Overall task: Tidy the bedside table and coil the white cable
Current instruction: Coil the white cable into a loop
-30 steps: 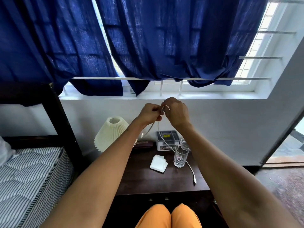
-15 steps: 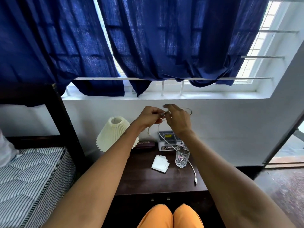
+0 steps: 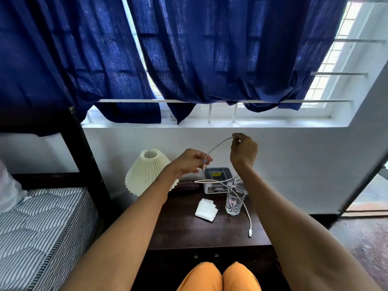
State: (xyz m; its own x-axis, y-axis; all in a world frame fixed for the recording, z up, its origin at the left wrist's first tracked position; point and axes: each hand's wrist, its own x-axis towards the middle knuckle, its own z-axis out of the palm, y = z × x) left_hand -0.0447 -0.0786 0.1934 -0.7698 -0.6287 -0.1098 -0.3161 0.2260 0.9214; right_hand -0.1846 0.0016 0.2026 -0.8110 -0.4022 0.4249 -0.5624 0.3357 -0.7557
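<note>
The white cable (image 3: 218,146) arcs in the air between my two hands above the dark bedside table (image 3: 189,234). My left hand (image 3: 192,162) pinches it low and to the left. Higher and to the right, my right hand (image 3: 243,151) pinches it too. A loose loop (image 3: 210,181) hangs below my left hand, in front of the small white box (image 3: 218,179). The rest of the cable trails down past the glass (image 3: 234,203), and its plug (image 3: 250,233) lies on the table near the front right corner.
A cream pleated lampshade (image 3: 147,171) stands at the table's back left, a dark case (image 3: 186,184) beside it, and a white folded tissue stack (image 3: 206,210) sits mid-table. A striped mattress (image 3: 42,227) with a dark bed frame lies left. Blue curtains hang above; a doorway opens right.
My hands, held together a second ago, have drawn apart: the right rose up and right, stretching a length of cable between them. A loop now hangs under my left hand.
</note>
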